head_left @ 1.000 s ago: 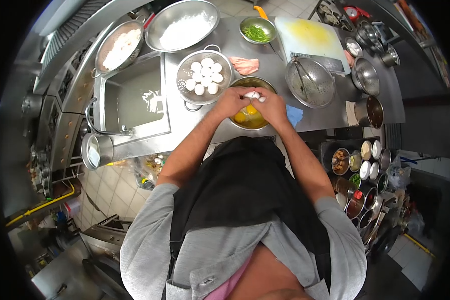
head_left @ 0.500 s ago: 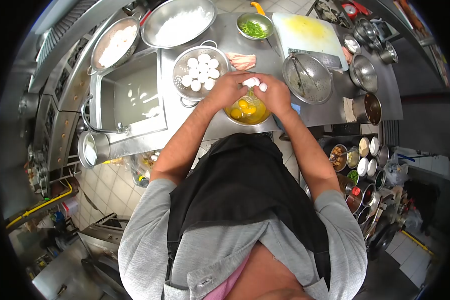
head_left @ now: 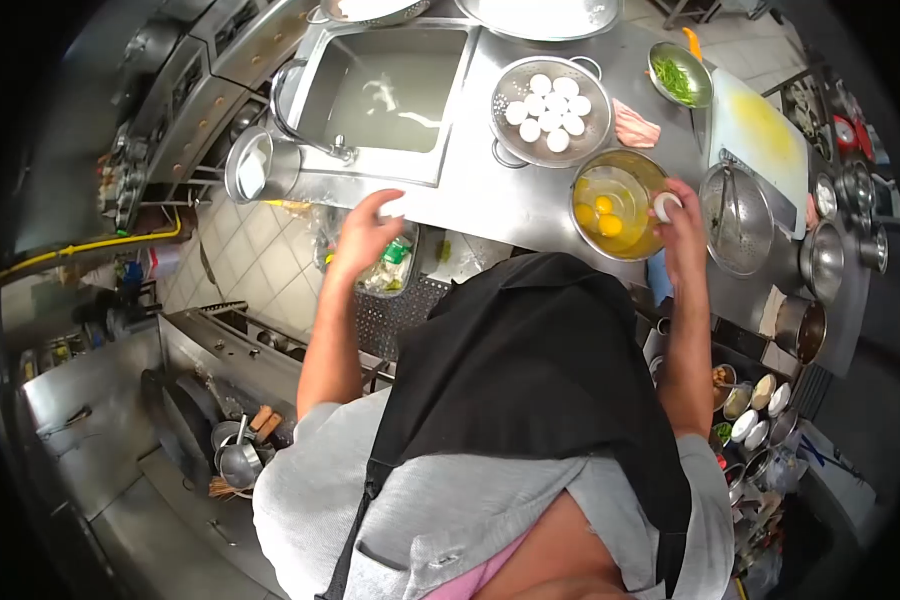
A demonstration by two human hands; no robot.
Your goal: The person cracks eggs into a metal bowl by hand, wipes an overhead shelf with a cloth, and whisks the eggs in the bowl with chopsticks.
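A white egg, possibly only its shell, sits at the right rim of the metal bowl, pinched in the curled grip of the right hand. Squeezed too hard or loosely held, it could crumble or slip, dropping shell among the yolks. The bowl stands near the front edge of the table, so a wrist knocking its rim might tip it. A strainer just right of the hand crowds its room that way; beyond the bowl lie a piece of raw meat and a colander of eggs. Well apart, the left hand is spread, holding nothing I can make out, above a waste bin; the sink lies farther off.
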